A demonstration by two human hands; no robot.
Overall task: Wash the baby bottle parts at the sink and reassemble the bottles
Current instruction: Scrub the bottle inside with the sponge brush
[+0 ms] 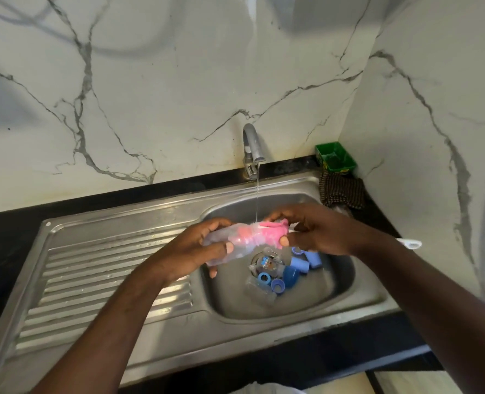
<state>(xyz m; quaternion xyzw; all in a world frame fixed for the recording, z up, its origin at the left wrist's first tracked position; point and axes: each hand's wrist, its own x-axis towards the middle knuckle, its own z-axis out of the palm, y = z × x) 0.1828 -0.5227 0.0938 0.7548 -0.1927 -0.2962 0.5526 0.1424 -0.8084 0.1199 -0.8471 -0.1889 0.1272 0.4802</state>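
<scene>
In the head view, the only one given, the washing step is judged to be under way and reassembly not yet begun. A clear baby bottle is held on its side at the centre of the frame, above the sink and just under the thin stream of water that falls from the tap. The bottle's base end is gripped by the left hand, whose fingers and thumb are curled round the body. At the mouth end a pink sponge is pinched by the curled fingers of the right hand. Whether the sponge is wrapped over the neck or pushed inside cannot be told, though pink is seen through the plastic wall.

The bottle is seen to be translucent, wet and without its ring or teat. A white handle end shows beyond the right wrist; what it belongs to cannot be told.

Below the hands, around the drain, loose blue rings and caps lie heaped with a second clear bottle, all apart from one another. Most of the task is therefore judged to be left: these parts to be washed, and every bottle to be put together.

At the right of the frame, behind the sink, a green tray and a dark checked cloth are seen. The ribbed drainboard at the left carries a few drops.
</scene>
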